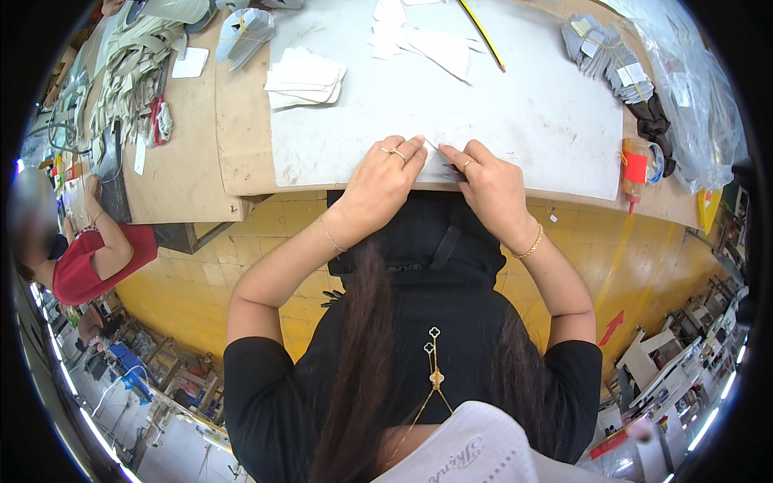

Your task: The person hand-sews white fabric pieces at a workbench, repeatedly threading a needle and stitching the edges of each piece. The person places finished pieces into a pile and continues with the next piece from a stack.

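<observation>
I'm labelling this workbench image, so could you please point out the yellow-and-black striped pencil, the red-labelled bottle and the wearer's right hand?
Yellow-and-black striped pencil (483, 36), head view: middle of its shaft.
Red-labelled bottle (634, 167), head view: on its red label.
Right hand (491, 182), head view: back of the hand.

Both hands are close together at the near edge of the worktable (245, 161), left hand (382, 179) and right hand (493, 187) with a thin pale sliver (431, 146) between their fingertips. Something dark (453, 174) pokes out by the right one, can't tell what. White stack (304, 79) and a pencil (483, 36) sit further up.
</observation>
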A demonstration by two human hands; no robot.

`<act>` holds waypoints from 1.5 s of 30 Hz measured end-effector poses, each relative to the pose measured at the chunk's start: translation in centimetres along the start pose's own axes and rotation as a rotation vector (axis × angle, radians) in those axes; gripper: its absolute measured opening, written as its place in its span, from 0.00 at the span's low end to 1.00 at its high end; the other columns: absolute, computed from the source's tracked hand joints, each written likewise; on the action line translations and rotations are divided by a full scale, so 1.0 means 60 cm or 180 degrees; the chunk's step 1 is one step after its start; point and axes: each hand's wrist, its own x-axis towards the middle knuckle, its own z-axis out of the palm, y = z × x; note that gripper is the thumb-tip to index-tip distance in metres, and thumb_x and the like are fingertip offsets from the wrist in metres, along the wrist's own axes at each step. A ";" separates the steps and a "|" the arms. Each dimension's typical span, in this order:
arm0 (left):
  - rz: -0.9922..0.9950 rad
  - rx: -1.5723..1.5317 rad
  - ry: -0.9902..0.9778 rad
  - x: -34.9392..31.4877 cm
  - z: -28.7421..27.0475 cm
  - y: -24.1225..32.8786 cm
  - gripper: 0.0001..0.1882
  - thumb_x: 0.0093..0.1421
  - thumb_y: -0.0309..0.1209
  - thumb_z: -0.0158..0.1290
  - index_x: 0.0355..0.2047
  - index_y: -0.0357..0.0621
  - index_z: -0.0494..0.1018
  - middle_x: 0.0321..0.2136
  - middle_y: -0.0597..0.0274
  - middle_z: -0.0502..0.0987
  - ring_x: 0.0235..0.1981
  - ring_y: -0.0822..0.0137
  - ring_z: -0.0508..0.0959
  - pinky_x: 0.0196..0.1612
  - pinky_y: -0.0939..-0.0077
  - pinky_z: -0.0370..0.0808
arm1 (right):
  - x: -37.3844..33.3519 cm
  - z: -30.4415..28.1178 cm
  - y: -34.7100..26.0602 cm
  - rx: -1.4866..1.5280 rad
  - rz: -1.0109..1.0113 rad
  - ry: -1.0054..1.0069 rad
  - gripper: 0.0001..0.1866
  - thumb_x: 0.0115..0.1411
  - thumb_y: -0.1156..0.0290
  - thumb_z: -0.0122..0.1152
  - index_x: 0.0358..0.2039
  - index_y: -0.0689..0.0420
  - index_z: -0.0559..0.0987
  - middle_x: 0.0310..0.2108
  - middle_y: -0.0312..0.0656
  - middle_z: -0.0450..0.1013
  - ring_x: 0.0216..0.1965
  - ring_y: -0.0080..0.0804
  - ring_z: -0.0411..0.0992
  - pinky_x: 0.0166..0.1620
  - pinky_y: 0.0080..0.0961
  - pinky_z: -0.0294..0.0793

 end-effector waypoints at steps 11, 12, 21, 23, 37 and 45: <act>-0.0022 -0.0115 -0.0041 0.003 0.001 -0.007 0.18 0.57 0.20 0.57 0.49 0.33 0.76 0.50 0.51 0.77 0.49 0.53 0.76 0.55 0.61 0.74 | -0.006 0.021 -0.005 -0.0443 -0.0286 0.0134 0.28 0.49 0.79 0.65 0.53 0.50 0.83 0.31 0.38 0.68 0.23 0.34 0.72 0.27 0.30 0.74; 0.0000 -0.0139 -0.0026 0.004 0.000 -0.008 0.18 0.57 0.21 0.58 0.50 0.33 0.76 0.50 0.52 0.77 0.49 0.54 0.76 0.54 0.61 0.74 | -0.005 0.020 -0.006 -0.0508 -0.0323 0.0078 0.26 0.51 0.78 0.63 0.53 0.52 0.83 0.31 0.38 0.68 0.24 0.32 0.73 0.27 0.29 0.75; -0.0400 0.0560 -0.0277 0.017 -0.044 -0.059 0.19 0.57 0.25 0.60 0.51 0.43 0.79 0.48 0.54 0.76 0.46 0.54 0.76 0.52 0.59 0.73 | 0.001 0.015 -0.005 -0.0882 -0.0594 0.0027 0.21 0.57 0.73 0.59 0.52 0.56 0.82 0.34 0.37 0.68 0.24 0.26 0.76 0.26 0.26 0.75; -0.0274 0.0329 0.0040 0.017 -0.042 -0.071 0.19 0.58 0.24 0.60 0.51 0.42 0.79 0.49 0.54 0.76 0.49 0.54 0.76 0.54 0.59 0.73 | 0.014 0.017 0.002 -0.0972 -0.0667 0.0050 0.21 0.57 0.73 0.59 0.52 0.55 0.81 0.35 0.36 0.68 0.23 0.25 0.75 0.26 0.25 0.74; 0.0294 0.0231 0.0345 0.016 -0.016 -0.074 0.19 0.59 0.31 0.62 0.49 0.37 0.77 0.51 0.56 0.77 0.52 0.55 0.75 0.55 0.61 0.71 | 0.125 0.013 0.036 0.0410 -0.0013 -0.0123 0.16 0.59 0.71 0.65 0.48 0.54 0.85 0.38 0.41 0.79 0.34 0.43 0.80 0.40 0.35 0.80; -0.0043 0.0587 0.0307 0.000 0.001 -0.039 0.20 0.59 0.34 0.62 0.49 0.34 0.76 0.51 0.53 0.76 0.52 0.57 0.74 0.55 0.60 0.69 | 0.101 0.008 0.014 0.1006 0.0780 -0.0402 0.12 0.62 0.66 0.68 0.43 0.58 0.86 0.37 0.46 0.82 0.32 0.40 0.80 0.39 0.29 0.78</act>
